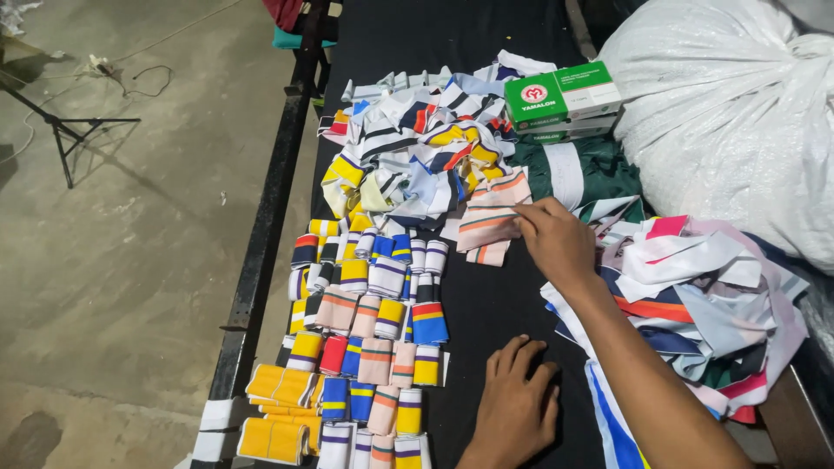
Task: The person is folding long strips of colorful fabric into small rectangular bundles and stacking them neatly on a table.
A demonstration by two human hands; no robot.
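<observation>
Striped pink-and-orange fabric pieces (489,217) are pinched at their right edge by the right hand (556,239), just below the loose heap of mixed striped scraps (417,161) on the black table (495,304). The left hand (517,404) is laid flat on the dark surface, fingers spread, nothing gripped. Rows of folded striped cuffs (369,339) are seen to its left. A green-and-white box (560,95) is set beside a white sack (730,113); another scrap pile (704,295) lies at right.
</observation>
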